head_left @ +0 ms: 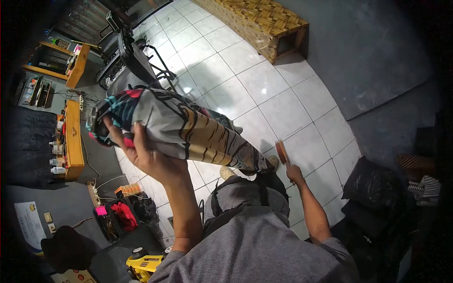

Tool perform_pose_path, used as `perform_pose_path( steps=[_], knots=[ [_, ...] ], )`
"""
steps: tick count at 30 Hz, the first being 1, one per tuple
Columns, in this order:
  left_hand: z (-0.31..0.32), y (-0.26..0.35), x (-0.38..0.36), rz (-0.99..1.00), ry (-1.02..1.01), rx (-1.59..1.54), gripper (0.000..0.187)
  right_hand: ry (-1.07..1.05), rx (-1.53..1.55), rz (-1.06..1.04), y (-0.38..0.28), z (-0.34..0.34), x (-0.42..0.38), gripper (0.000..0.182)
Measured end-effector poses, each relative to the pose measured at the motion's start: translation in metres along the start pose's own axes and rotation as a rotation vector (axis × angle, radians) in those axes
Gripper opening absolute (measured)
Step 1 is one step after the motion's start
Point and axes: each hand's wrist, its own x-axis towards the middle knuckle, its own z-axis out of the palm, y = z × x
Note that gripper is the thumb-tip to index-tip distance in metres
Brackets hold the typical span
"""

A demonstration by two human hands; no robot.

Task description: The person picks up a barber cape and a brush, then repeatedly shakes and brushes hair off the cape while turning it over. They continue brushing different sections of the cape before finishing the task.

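My left hand [158, 162] is raised in front of my chest, its fingers pinching the gathered upper end of a colourful printed cloth that looks like a barber cape [207, 129]. The cape hangs in long folds toward the floor, grey and tan with black stripes, with red and teal patches near the hand. Lower down on the other side, my right hand [295, 174] is closed around the handle of a brush [281, 152] with a reddish-brown head. The brush is apart from the cape, above the tiled floor.
A black padded chair [130, 54] stands ahead on the left. Wooden shelves [74, 137] with bottles line the left wall. A woven bench [264, 23] is at the far side. Black bags [370, 184] lie to the right; a yellow toy vehicle [144, 264] is at lower left.
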Motion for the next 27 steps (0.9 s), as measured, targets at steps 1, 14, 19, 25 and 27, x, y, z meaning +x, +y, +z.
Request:
perform_pose_path(
  steps=[1, 14, 19, 25, 27],
  knots=[
    [0.002, -0.004, -0.003, -0.009, 0.000, 0.018, 0.051, 0.085, 0.127, -0.066, -0.029, -0.017, -0.016, 0.050],
    [0.035, -0.015, -0.039, -0.060, -0.199, 0.220, 0.060, 0.147, 0.521, -0.938, -0.195, -0.032, -0.084, 0.027],
    [0.026, 0.003, -0.020, 0.059, -0.062, 0.206, 0.063, 0.260, -0.271, -0.536, -0.037, 0.057, 0.049, 0.027],
    [0.016, 0.010, -0.002, -0.051, 0.050, 0.284, 0.053, 0.029, -0.110, -0.229, -0.014, 0.020, 0.037, 0.033],
    [0.015, 0.003, -0.005, -0.147, 0.049, 0.219, 0.045, 0.139, 0.294, -0.240, -0.068, -0.023, -0.002, 0.041]
  ],
)
